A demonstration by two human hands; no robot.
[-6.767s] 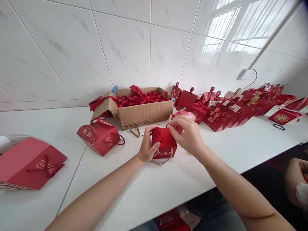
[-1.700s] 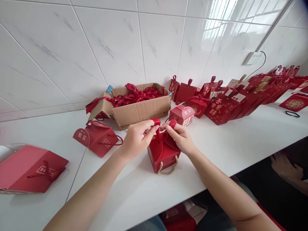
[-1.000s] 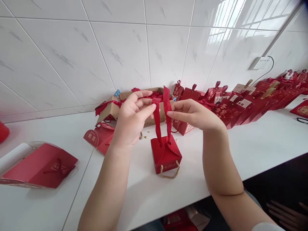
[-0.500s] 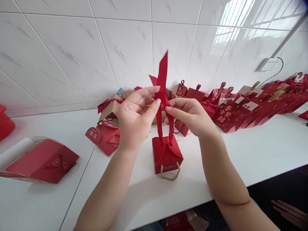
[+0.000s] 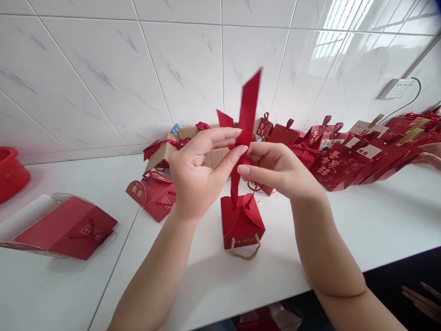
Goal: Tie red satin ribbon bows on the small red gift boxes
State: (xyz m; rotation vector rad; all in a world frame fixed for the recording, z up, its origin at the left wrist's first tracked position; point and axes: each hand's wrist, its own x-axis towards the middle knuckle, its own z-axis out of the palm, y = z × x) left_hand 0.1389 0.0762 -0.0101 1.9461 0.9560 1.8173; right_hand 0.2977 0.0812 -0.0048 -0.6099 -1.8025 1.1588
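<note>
A small red box [image 5: 243, 223] with a twisted rope handle stands on the white table. Red ribbon [image 5: 248, 108] runs up from the holes in its curved top flaps, and one wide end points upward above my fingers. My left hand [image 5: 210, 168] pinches the ribbon between thumb and fingertips. On the right side of the ribbon, my right hand [image 5: 272, 168] is closed on it with thumb and index finger. The part of the ribbon between the two hands is mostly hidden by the fingers.
Behind my hands is an open cardboard box [image 5: 215, 158] with ribbons. Folded red boxes [image 5: 74, 227] lie at the left near a red container [image 5: 12, 174]. Several red gift bags [image 5: 334, 165] line the tiled wall at the right. Another person's hand [image 5: 430, 154] shows at the right edge.
The upright ribbon end has shifted right and leans more. The ribbon strands below my hands have drawn closer and look twisted. Another person's hand has appeared at the right edge.
</note>
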